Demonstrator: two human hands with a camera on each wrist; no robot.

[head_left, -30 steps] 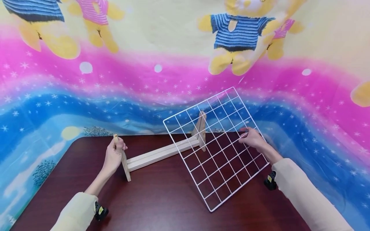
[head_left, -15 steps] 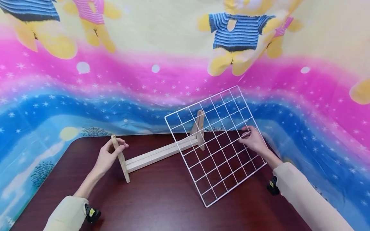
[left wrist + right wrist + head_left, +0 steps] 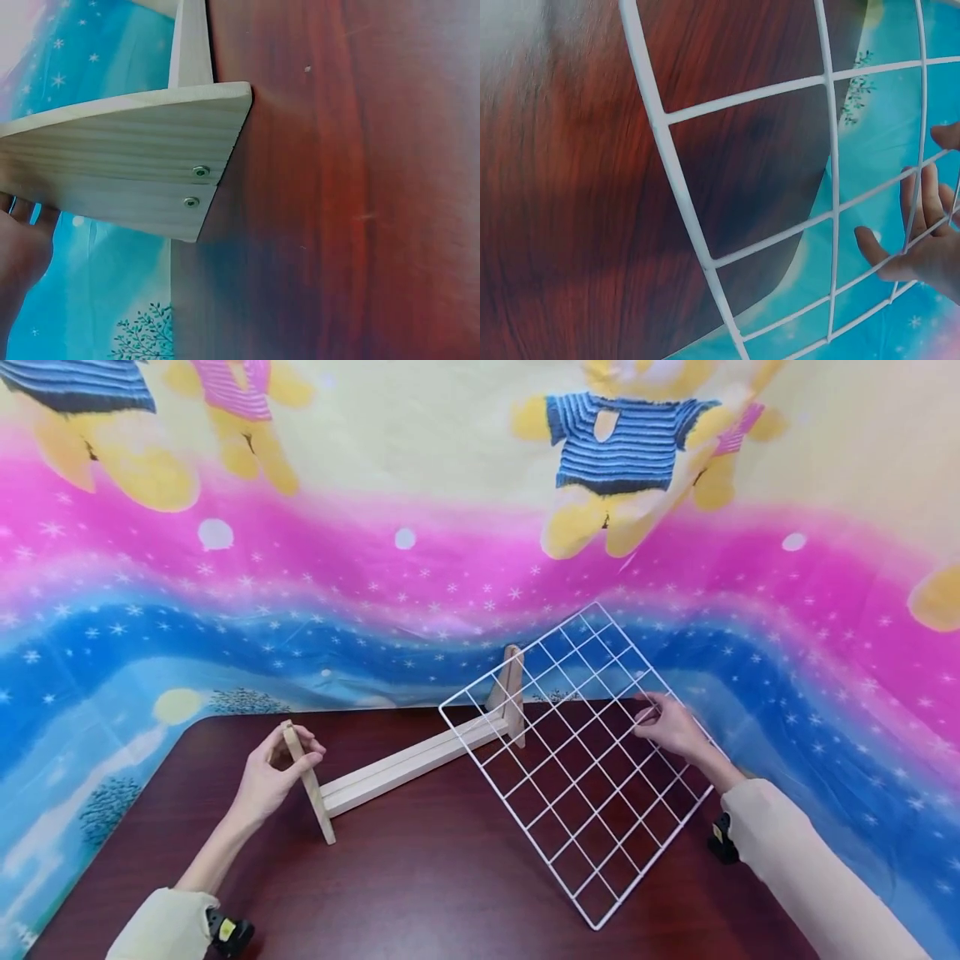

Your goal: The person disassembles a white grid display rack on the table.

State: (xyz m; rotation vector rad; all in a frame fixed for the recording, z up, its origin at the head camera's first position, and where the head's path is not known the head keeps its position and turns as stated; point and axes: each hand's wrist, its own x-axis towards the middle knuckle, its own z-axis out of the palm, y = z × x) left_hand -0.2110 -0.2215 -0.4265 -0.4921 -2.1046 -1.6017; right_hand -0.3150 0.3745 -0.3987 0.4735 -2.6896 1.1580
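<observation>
A pale wooden stand (image 3: 416, 768), a long grooved crossbar with an upright end piece at each side, sits aslant on the table. My left hand (image 3: 258, 781) has thumb and fingers around the upper part of its near-left end piece (image 3: 311, 789). In the left wrist view, two screw heads (image 3: 200, 172) show on that piece's outer face (image 3: 112, 157). A white wire grid panel (image 3: 551, 862) is held tilted at the right by my right hand (image 3: 670, 727), which grips its wires with thumb and fingers. The panel overlaps the stand's far end piece (image 3: 510, 689) in the head view.
The dark red-brown wooden table (image 3: 420, 893) has rounded back corners. A printed cloth backdrop (image 3: 450, 568) with bears and snowflakes hangs close behind and along both sides. A small black device (image 3: 228, 933) is worn at each wrist.
The grid panel rises slightly, then turns and lowers, its bottom corner moving right and nearer. The stand's left end shifts slightly left and nearer with my left hand, whose grip has loosened.
</observation>
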